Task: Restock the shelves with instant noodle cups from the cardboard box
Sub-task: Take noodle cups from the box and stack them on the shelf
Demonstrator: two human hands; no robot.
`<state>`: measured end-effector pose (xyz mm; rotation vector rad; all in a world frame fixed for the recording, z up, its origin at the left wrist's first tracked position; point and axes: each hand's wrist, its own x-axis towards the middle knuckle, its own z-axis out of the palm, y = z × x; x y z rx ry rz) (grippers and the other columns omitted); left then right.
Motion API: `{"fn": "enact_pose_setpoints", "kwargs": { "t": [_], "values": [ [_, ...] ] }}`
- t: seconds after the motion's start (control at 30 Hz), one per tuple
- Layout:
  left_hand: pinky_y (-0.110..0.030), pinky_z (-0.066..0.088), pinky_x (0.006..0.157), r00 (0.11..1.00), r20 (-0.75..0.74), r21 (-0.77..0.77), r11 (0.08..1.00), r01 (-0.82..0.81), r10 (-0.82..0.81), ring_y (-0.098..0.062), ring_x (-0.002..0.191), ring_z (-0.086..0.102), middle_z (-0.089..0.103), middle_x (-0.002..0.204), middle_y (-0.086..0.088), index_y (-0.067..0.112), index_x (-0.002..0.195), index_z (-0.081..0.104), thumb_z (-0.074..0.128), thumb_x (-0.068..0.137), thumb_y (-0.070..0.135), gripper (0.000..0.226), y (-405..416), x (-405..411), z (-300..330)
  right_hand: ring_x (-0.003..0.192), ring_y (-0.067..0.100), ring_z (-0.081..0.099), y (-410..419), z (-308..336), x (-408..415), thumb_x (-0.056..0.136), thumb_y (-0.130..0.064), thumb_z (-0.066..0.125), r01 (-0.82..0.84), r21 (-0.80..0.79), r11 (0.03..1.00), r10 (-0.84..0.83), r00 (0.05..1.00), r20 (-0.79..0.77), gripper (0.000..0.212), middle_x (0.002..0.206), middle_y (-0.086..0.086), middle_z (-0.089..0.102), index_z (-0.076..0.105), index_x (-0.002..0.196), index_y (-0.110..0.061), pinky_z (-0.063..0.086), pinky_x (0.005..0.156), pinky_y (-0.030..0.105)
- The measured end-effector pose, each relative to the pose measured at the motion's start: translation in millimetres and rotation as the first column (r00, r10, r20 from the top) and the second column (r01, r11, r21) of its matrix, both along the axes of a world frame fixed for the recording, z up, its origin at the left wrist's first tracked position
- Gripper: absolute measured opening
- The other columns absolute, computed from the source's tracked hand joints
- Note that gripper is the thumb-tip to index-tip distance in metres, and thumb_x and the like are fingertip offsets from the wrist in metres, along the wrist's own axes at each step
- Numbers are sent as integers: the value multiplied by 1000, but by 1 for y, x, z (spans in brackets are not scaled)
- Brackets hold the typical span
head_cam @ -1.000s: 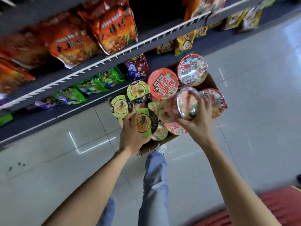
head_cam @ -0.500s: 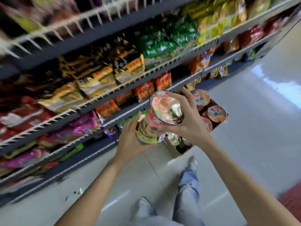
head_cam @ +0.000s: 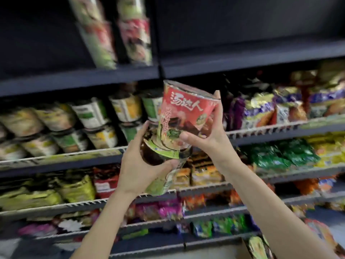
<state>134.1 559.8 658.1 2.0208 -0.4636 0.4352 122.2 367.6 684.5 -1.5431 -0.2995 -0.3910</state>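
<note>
My right hand [head_cam: 211, 139] grips a red instant noodle cup [head_cam: 184, 111], tilted with its lid toward the upper left, in front of the shelves. Just below it my left hand [head_cam: 140, 171] holds a green and dark noodle cup [head_cam: 158, 154], lying partly behind the red one. Both cups touch each other at mid height of the shelving. The top shelf [head_cam: 242, 58] carries two stacks of cups [head_cam: 134, 36] on the left and is bare on its right half. The cardboard box [head_cam: 257, 247] shows only as a corner at the bottom right.
Rows of green-labelled cups [head_cam: 89, 120] fill the second shelf on the left. Noodle bags [head_cam: 280, 107] crowd the shelves on the right and below, behind white wire rails [head_cam: 74, 154]. A dark upright post [head_cam: 158, 43] divides the top shelf.
Both hands have lifted the two cups from the box on the floor up to shelf height. My view has swung up from the floor to the upper shelves.
</note>
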Motion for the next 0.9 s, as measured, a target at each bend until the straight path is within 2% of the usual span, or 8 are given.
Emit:
{"fn": "enact_pose_setpoints", "kwargs": {
  "t": [0.1, 0.23, 0.4, 0.53, 0.6, 0.7, 0.8, 0.9],
  "values": [
    [-42, 41, 105, 989, 113, 24, 995, -98, 94, -5, 128, 45, 49, 138, 13, 45, 140, 32, 72, 45, 77, 108, 35, 11, 44, 119, 7, 55, 34, 38, 34, 60, -34, 81, -80, 39, 996, 76, 993, 86, 128, 136, -2, 49, -12, 146, -44, 46, 103, 38],
    [-26, 37, 104, 917, 298, 60, 953, -296, 266, 0, 126, 42, 46, 132, 17, 43, 140, 32, 71, 45, 73, 107, 83, 23, 108, 124, 11, 52, 88, 91, 83, 56, -44, 88, -200, 73, 977, 186, 968, 171, 122, 138, 1, 49, 6, 147, -36, 43, 105, 43],
    [-4, 27, 97, 811, 465, 71, 898, -433, 355, 3, 121, 37, 45, 127, 18, 33, 143, 33, 74, 50, 64, 107, 140, 69, 178, 114, 2, 55, 158, 157, 136, 69, -28, 84, -289, 108, 951, 256, 935, 247, 86, 128, -7, 55, 31, 136, -21, 47, 101, 28],
    [-30, 32, 106, 712, 557, 66, 832, -551, 428, -9, 129, 35, 48, 134, 11, 30, 143, 34, 82, 54, 54, 104, 176, 120, 211, 119, 13, 54, 209, 191, 177, 59, -37, 88, -235, 142, 961, 187, 939, 289, 96, 130, 0, 55, 33, 135, -18, 45, 103, 41],
    [-37, 33, 105, 691, 570, 53, 820, -570, 444, -13, 130, 37, 49, 136, 8, 29, 142, 35, 83, 56, 53, 102, 189, 146, 219, 118, 14, 54, 228, 202, 195, 59, -37, 88, -181, 148, 972, 129, 943, 305, 94, 128, 0, 55, 35, 134, -17, 45, 103, 40],
    [-35, 37, 101, 724, 525, 43, 835, -549, 448, -16, 125, 45, 54, 131, 3, 31, 141, 35, 81, 54, 60, 102, 204, 184, 228, 113, 8, 55, 246, 215, 224, 66, -33, 86, -99, 140, 985, 51, 949, 311, 87, 122, -7, 57, 37, 136, -18, 45, 101, 31],
    [-35, 43, 100, 825, 398, 1, 899, -438, 401, -14, 120, 52, 58, 128, 6, 34, 140, 36, 77, 55, 66, 100, 214, 218, 230, 102, 1, 50, 263, 230, 249, 70, -37, 82, 21, 56, 998, -38, 951, 308, 83, 109, -18, 53, 36, 136, -19, 40, 91, 18],
    [-38, 45, 98, 894, 300, -87, 943, -321, 332, -13, 117, 55, 60, 125, 9, 33, 137, 39, 77, 56, 65, 95, 221, 246, 228, 107, 11, 59, 283, 241, 272, 58, -54, 82, 183, -14, 983, -169, 932, 321, 95, 118, -6, 61, 41, 134, -14, 47, 96, 32]
  ]
}}
